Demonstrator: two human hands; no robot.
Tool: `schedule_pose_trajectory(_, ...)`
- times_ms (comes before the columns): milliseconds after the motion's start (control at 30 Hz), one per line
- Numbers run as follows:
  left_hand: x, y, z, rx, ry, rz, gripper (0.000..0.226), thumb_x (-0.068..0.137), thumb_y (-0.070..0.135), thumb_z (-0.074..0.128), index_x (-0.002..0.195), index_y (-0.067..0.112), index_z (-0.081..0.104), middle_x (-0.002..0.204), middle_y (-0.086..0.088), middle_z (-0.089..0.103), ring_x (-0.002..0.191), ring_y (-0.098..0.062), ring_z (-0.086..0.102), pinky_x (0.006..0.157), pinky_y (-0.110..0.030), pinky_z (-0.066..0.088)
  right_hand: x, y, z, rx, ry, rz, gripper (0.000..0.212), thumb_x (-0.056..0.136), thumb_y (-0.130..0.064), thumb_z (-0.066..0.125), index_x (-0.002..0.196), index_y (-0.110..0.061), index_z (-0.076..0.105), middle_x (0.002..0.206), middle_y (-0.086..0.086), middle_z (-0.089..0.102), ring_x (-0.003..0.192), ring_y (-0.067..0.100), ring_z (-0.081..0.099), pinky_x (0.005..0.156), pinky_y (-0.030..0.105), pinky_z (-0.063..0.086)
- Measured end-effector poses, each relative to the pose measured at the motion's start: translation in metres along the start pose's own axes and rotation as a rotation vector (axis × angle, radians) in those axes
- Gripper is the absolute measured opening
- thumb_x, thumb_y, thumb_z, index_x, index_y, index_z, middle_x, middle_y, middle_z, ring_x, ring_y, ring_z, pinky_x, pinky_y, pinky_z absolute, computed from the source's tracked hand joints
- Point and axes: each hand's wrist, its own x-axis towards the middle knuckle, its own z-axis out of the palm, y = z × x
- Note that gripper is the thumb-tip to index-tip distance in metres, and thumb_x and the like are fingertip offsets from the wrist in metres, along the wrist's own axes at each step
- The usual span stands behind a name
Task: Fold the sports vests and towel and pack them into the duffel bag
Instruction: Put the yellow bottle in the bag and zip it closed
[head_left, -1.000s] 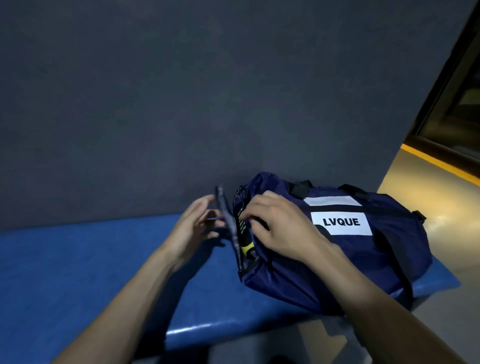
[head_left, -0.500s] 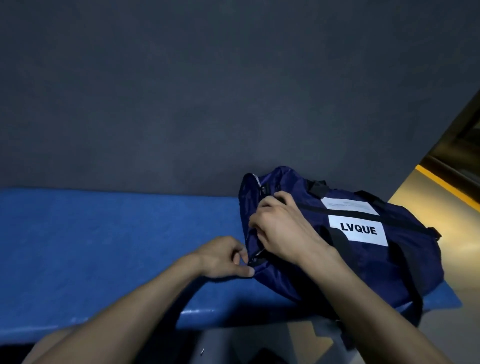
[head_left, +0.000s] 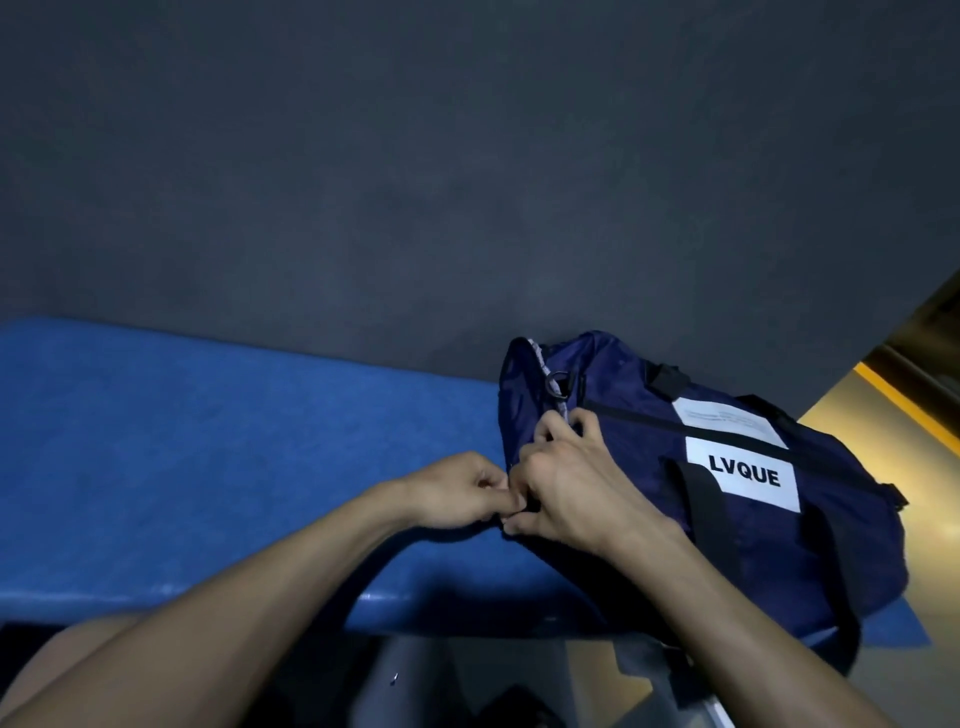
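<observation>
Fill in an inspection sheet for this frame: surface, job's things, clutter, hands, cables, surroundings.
Surface: blue padded bench, bare where it shows.
Job's things: navy duffel bag with white LVQUE label lies at the bench's right end; vests and towel not seen.
Clutter: nothing seen.
Hands: left hand pinches the bag's near end; right hand grips the same end, fingers curled at the zipper line.
Cables: nothing seen.
Surroundings: dark grey wall behind; yellow-lit floor at right.

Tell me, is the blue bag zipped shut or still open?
Cannot tell for sure. Both hands, left hand and right hand, pinch the duffel bag at its end and hide the zip there.
</observation>
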Motion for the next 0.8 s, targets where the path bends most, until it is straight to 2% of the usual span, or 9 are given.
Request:
schedule_pose_trajectory(67, -0.002, 0.003, -0.003, -0.183, -0.033, 0.004, 0.027, 0.096, 0.029, 0.061, 0.08, 0.008, 0.058, 0.064, 0.001, 0.052, 0.051, -0.01, 0.043, 0.049, -0.025, 0.032, 0.0, 0.004, 0.003, 0.026, 0.039, -0.008, 0.028, 0.077, -0.055, 0.076, 0.08, -0.028, 0.072, 0.077, -0.011, 0.06, 0.101, 0.017, 0.038, 0.094, 0.04, 0.021)
schedule_pose_trajectory(133, -0.004, 0.001, -0.007, -0.272, -0.059, -0.016, 0.016, 0.084, 0.029, 0.054, 0.085, 0.014, 0.06, 0.075, -0.003, 0.06, 0.056, -0.013, 0.053, 0.05, -0.026, 0.038, -0.003, 0.006, 0.005, 0.033, 0.035, 0.011, 0.023, 0.081, -0.048, 0.075, 0.076, -0.027, 0.068, 0.072, -0.01, 0.056, 0.1, 0.017, 0.038, 0.092, 0.039, 0.025)
schedule_pose_trajectory(200, -0.004, -0.007, -0.007, -0.236, -0.059, 0.019, 0.015, 0.082, 0.018, 0.057, 0.096, 0.019, 0.06, 0.088, -0.003, 0.063, 0.061, -0.011, 0.056, 0.054, -0.025, 0.043, -0.004, 0.004, 0.007, 0.022, 0.055, 0.024, 0.022, 0.083, -0.041, 0.07, 0.071, -0.025, 0.062, 0.068, -0.009, 0.052, 0.097, 0.016, 0.038, 0.093, 0.041, 0.029)
schedule_pose_trajectory(267, -0.003, -0.015, 0.0, -0.143, -0.035, 0.118, 0.027, 0.085, 0.006, 0.072, 0.105, 0.019, 0.059, 0.093, 0.0, 0.06, 0.061, -0.011, 0.051, 0.058, -0.025, 0.043, -0.003, 0.001, 0.008, 0.028, 0.099, 0.046, 0.025, 0.084, -0.04, 0.064, 0.066, -0.024, 0.06, 0.063, -0.008, 0.051, 0.092, 0.016, 0.04, 0.091, 0.041, 0.028)
schedule_pose_trajectory(333, -0.001, -0.017, 0.012, -0.087, 0.068, 0.217, 0.028, 0.082, 0.012, 0.082, 0.102, 0.014, 0.062, 0.083, 0.007, 0.059, 0.06, -0.006, 0.048, 0.059, -0.023, 0.042, 0.0, -0.001, 0.008, 0.034, 0.141, 0.077, 0.029, 0.084, -0.041, 0.061, 0.061, -0.023, 0.061, 0.059, -0.006, 0.051, 0.09, 0.017, 0.042, 0.088, 0.04, 0.026)
schedule_pose_trajectory(433, 0.008, -0.018, 0.023, 0.022, 0.268, 0.279, 0.025, 0.075, 0.027, 0.084, 0.083, 0.016, 0.062, 0.066, 0.014, 0.056, 0.056, 0.004, 0.044, 0.057, -0.021, 0.039, 0.003, -0.004, 0.007, 0.021, 0.155, 0.094, 0.026, 0.08, -0.037, 0.066, 0.06, -0.021, 0.064, 0.057, -0.006, 0.05, 0.089, 0.021, 0.046, 0.086, 0.043, 0.028)
schedule_pose_trajectory(533, 0.015, -0.021, 0.022, 0.019, 0.271, 0.234, 0.033, 0.067, 0.043, 0.076, 0.075, 0.015, 0.061, 0.061, 0.014, 0.056, 0.056, 0.0, 0.045, 0.057, -0.025, 0.041, 0.003, -0.003, 0.0, 0.016, 0.161, 0.072, 0.027, 0.078, -0.041, 0.059, 0.058, -0.023, 0.065, 0.055, -0.009, 0.047, 0.089, 0.021, 0.045, 0.087, 0.041, 0.024)
schedule_pose_trajectory(633, 0.022, -0.025, 0.021, -0.067, 0.257, 0.208, 0.031, 0.07, 0.034, 0.085, 0.073, 0.011, 0.063, 0.061, 0.013, 0.061, 0.057, -0.003, 0.05, 0.06, -0.027, 0.044, 0.002, 0.004, -0.009, 0.043, 0.11, 0.099, 0.03, 0.076, -0.047, 0.048, 0.059, -0.026, 0.061, 0.061, -0.009, 0.052, 0.097, 0.018, 0.042, 0.096, 0.041, 0.022)
schedule_pose_trajectory(800, 0.025, -0.027, 0.022, -0.027, 0.251, 0.201, 0.024, 0.073, 0.023, 0.087, 0.071, 0.014, 0.065, 0.058, 0.015, 0.06, 0.053, 0.002, 0.048, 0.056, -0.021, 0.039, 0.007, -0.004, 0.001, 0.001, 0.139, 0.152, 0.029, 0.072, -0.043, 0.059, 0.05, -0.025, 0.053, 0.055, -0.008, 0.038, 0.093, 0.023, 0.053, 0.103, 0.055, 0.031)
